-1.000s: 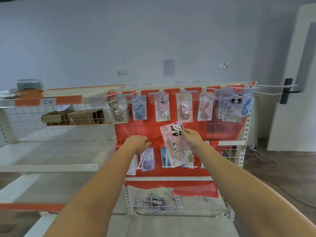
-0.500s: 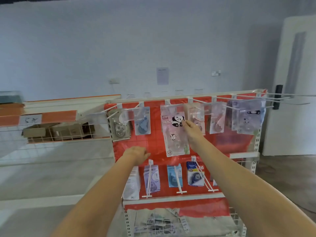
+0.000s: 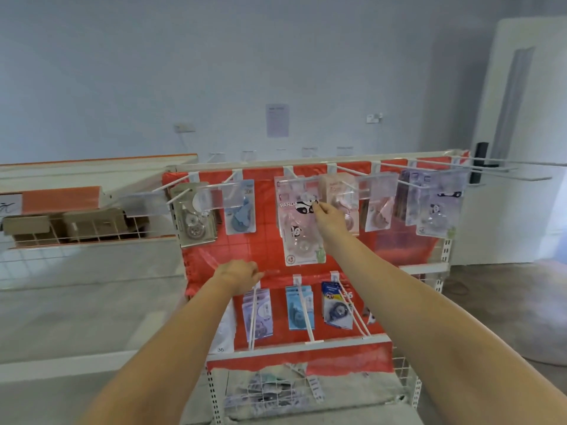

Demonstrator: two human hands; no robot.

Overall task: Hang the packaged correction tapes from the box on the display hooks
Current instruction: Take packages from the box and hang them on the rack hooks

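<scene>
My right hand (image 3: 329, 219) pinches the top right corner of a pink panda correction tape pack (image 3: 299, 237) and holds it up against the top-row hook (image 3: 302, 179) of the red display rack (image 3: 260, 256). The pack hangs flat in front of the red backing, its top edge level with the clear label strip. Lower down, my left hand (image 3: 237, 276) hovers with loosely curled fingers beside a lower hook (image 3: 253, 314), holding nothing. The box is a wire basket (image 3: 270, 394) under the rack with several packs inside.
Other packs hang on the top row, a grey one (image 3: 194, 216), a blue one (image 3: 241, 210) and purple ones (image 3: 435, 204). More packs (image 3: 299, 308) hang on the lower row. Long bare hooks (image 3: 506, 170) stick out at the right. Cardboard boxes (image 3: 76, 225) sit on the left shelf.
My right hand has lifted the panda pack from the lower row up to the top-row hook. The view has tilted upward. My left hand stays near the lower hook.
</scene>
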